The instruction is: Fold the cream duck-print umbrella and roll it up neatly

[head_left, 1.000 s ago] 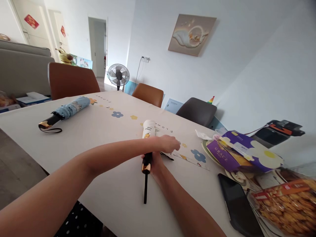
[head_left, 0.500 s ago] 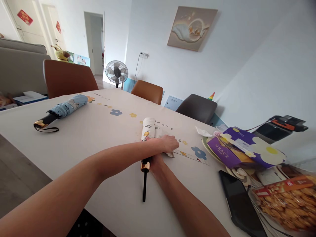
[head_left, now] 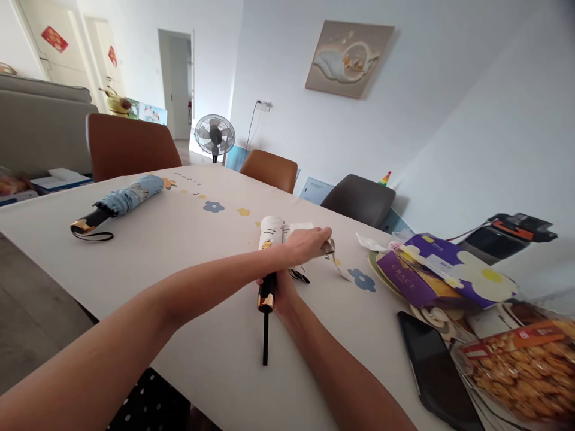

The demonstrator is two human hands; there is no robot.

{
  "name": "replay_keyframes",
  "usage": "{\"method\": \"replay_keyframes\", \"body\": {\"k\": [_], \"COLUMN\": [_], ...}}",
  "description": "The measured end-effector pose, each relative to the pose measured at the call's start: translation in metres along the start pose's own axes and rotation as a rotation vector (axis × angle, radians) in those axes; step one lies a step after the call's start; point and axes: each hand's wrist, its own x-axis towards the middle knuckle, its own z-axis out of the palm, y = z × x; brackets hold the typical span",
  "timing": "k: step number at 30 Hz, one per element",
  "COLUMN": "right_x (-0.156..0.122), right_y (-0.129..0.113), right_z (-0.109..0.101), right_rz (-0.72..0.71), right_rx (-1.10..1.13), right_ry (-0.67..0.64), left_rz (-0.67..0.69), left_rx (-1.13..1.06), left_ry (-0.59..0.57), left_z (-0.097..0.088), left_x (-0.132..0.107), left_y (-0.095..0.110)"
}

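Note:
A folded white umbrella with a black handle and gold ring lies on the table in front of me. My right hand is closed round its black handle near the gold ring. My left hand reaches across from the left and pinches a loose fold of the umbrella's white fabric, lifting it off the table. The handle's black wrist strap trails toward me.
A folded blue umbrella lies at the far left. At right are a purple flowered bag on a plate, a black phone and a snack packet. Chairs stand round the table; a fan beyond.
My left hand has lifted from the table and moved right and up, pulling a flap of the white umbrella's fabric with it. My right hand keeps hold of the handle.

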Motion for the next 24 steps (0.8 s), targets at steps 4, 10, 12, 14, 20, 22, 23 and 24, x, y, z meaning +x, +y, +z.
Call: {"method": "replay_keyframes", "body": {"k": [4,10,12,14,20,22,23,24], "right_x": [-0.003,-0.004,-0.005,-0.007,-0.009,-0.008,-0.007,-0.007], "right_y": [-0.003,-0.005,-0.005,-0.006,-0.007,-0.006,-0.005,-0.005], "right_z": [0.003,0.007,0.008,0.011,0.013,0.012,0.011,0.011], "right_rz": [0.079,0.115,0.126,0.125,0.104,0.095,0.092,0.092], "right_rx": [0.075,0.065,0.053,0.043,0.005,-0.001,-0.006,-0.01], "right_ry": [-0.028,0.015,0.03,0.045,0.085,0.074,0.066,0.058], "left_rz": [-0.125,-0.143,-0.183,-0.23,-0.321,-0.366,-0.398,-0.433], "left_rx": [-0.252,-0.717,-0.844,-0.976,-1.346,-1.394,-1.398,-1.393], "left_ry": [0.144,0.16,0.202,0.256,0.36,0.368,0.375,0.387], "left_z": [-0.03,-0.07,-0.073,-0.071,-0.062,-0.058,-0.056,-0.054], "left_x": [-0.004,-0.037,-0.05,-0.062,-0.086,-0.089,-0.09,-0.09], "left_y": [-0.02,-0.048,-0.058,-0.069,-0.089,-0.092,-0.093,-0.095]}}
